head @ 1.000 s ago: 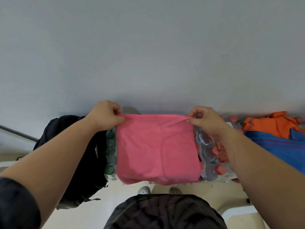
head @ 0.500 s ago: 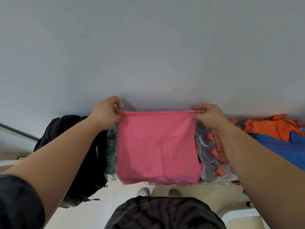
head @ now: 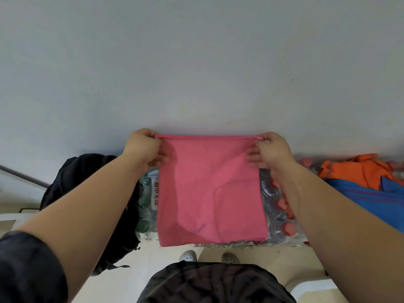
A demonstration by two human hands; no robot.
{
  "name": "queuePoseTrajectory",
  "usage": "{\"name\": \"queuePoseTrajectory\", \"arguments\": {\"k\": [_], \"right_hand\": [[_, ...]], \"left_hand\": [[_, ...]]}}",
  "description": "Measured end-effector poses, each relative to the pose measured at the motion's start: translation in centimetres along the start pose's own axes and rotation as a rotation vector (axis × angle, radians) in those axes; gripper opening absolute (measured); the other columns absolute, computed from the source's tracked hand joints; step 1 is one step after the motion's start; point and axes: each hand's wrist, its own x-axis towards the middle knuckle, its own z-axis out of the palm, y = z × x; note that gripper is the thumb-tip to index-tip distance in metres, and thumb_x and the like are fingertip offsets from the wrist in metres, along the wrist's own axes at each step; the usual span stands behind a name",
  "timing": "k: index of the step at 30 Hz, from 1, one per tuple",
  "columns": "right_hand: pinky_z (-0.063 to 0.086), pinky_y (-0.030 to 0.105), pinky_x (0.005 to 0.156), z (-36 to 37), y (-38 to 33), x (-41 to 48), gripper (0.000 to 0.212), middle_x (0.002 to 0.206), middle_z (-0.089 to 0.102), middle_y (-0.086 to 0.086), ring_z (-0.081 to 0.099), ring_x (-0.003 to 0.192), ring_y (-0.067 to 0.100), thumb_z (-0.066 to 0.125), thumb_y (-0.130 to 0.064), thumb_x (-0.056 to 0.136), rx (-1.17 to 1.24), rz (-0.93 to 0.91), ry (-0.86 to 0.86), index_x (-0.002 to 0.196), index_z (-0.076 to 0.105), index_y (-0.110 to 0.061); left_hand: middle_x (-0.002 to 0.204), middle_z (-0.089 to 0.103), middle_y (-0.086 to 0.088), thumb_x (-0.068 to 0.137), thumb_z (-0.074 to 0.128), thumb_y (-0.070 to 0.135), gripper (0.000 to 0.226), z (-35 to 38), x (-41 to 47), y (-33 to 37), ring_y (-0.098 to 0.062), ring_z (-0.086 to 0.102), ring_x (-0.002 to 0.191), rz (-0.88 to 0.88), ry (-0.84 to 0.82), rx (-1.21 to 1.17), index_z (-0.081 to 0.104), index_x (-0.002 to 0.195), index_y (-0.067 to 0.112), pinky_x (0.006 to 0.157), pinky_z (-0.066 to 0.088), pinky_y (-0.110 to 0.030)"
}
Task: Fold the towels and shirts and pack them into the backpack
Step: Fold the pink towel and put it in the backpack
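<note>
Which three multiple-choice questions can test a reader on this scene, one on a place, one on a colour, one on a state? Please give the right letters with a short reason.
1. Where is the black backpack?
A. Left of the pink towel
B. Right of the pink towel
C. On top of the orange garment

2. What colour is the cloth held up?
A. Blue
B. Pink
C. White

3. How is the towel held?
A. By one hand only
B. Lying flat, untouched
C. By both hands at its top corners

Answers:
1 A, it stands behind the left forearm.
2 B, the pink towel hangs in the middle.
3 C, the left hand and the right hand each pinch a top corner.
</note>
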Motion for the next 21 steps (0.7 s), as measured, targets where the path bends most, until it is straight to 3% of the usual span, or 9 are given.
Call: {"name": "queuePoseTrajectory", "arguments": {"k": [3, 5, 10, 14, 15, 17, 19, 21], "right_hand": [[0.059, 0.044, 0.076, -0.3, 0.3, -0.2, 0.015, 0.095, 0.075, 0.012, 0.073, 0.082, 0.024, 0.054, -0.011, 0.098, 0.006, -0.061, -0.01, 0.089, 0.06, -0.022], [0.059, 0.045, 0.081, -0.6, 0.6, -0.5, 0.015, 0.096, 0.074, 0.012, 0.074, 0.09, 0.026, 0.056, -0.008, 0.096, 0.013, -0.103, -0.002, 0.088, 0.063, -0.019], [0.057, 0.034, 0.071, -2.2, 1.2, -3.7, 0.013, 0.089, 0.076, 0.01, 0.074, 0.085, 0.022, 0.062, -0.008, 0.093, -0.017, -0.163, -0.015, 0.085, 0.067, -0.017], [0.049, 0.025, 0.063, -4.2, 2.8, -7.2, 0.009, 0.074, 0.073, 0.001, 0.064, 0.066, 0.009, 0.071, -0.007, 0.086, -0.194, -0.209, -0.097, 0.083, 0.072, -0.015], [0.047, 0.021, 0.06, -4.6, 3.3, -7.9, 0.01, 0.071, 0.072, -0.003, 0.061, 0.062, 0.005, 0.072, -0.006, 0.085, -0.222, -0.211, -0.131, 0.083, 0.074, -0.016], [0.045, 0.015, 0.059, -5.4, 4.2, -9.0, 0.01, 0.073, 0.073, -0.006, 0.062, 0.061, 0.0, 0.074, -0.007, 0.085, -0.252, -0.2, -0.194, 0.086, 0.076, -0.017], [0.048, 0.02, 0.064, -6.0, 5.2, -9.7, 0.006, 0.076, 0.074, -0.003, 0.065, 0.065, 0.0, 0.075, -0.012, 0.087, -0.258, -0.177, -0.218, 0.085, 0.077, -0.018], [0.05, 0.025, 0.066, -6.4, 6.2, -10.3, 0.008, 0.075, 0.074, -0.002, 0.065, 0.064, 0.002, 0.074, -0.02, 0.088, -0.26, -0.159, -0.211, 0.081, 0.077, -0.017]], "left_hand": [[0.084, 0.074, -0.021, 0.094, 0.054, 0.006, 0.009, 0.1, -0.4, -0.1, -0.027, 0.067, 0.059, 0.029, -0.003, -0.14, 0.056, 0.094, 0.014, 0.052, 0.054, -0.033], [0.088, 0.074, -0.02, 0.094, 0.057, 0.007, 0.006, 0.1, -0.9, -0.3, -0.025, 0.067, 0.063, 0.083, 0.02, -0.171, 0.058, 0.094, 0.013, 0.058, 0.056, -0.035], [0.085, 0.074, -0.017, 0.09, 0.059, 0.006, 0.009, -0.6, -3.9, -1.7, -0.025, 0.072, 0.074, 0.145, 0.077, -0.189, 0.064, 0.09, 0.013, 0.074, 0.062, -0.042], [0.079, 0.074, -0.012, 0.08, 0.068, 0.009, 0.006, -1.1, -7.9, -5.3, -0.035, 0.073, 0.082, 0.133, 0.084, -0.134, 0.068, 0.081, 0.015, 0.083, 0.061, -0.05], [0.079, 0.073, -0.014, 0.078, 0.068, 0.013, 0.002, -1.2, -8.9, -6.3, -0.038, 0.071, 0.083, 0.122, 0.084, -0.128, 0.068, 0.079, 0.014, 0.083, 0.059, -0.052], [0.081, 0.069, -0.018, 0.075, 0.068, 0.027, 0.018, -1.1, -10.8, -8.4, -0.036, 0.066, 0.077, 0.082, 0.082, -0.136, 0.067, 0.076, 0.01, 0.08, 0.057, -0.052], [0.081, 0.067, -0.02, 0.078, 0.071, 0.035, 0.025, -0.6, -12.3, -10.3, -0.028, 0.061, 0.074, 0.054, 0.1, -0.118, 0.066, 0.072, 0.011, 0.072, 0.057, -0.051], [0.077, 0.068, -0.016, 0.084, 0.072, 0.025, 0.016, -0.1, -13.2, -11.7, -0.023, 0.059, 0.066, 0.035, 0.156, -0.05, 0.068, 0.07, 0.017, 0.059, 0.053, -0.043]]}}
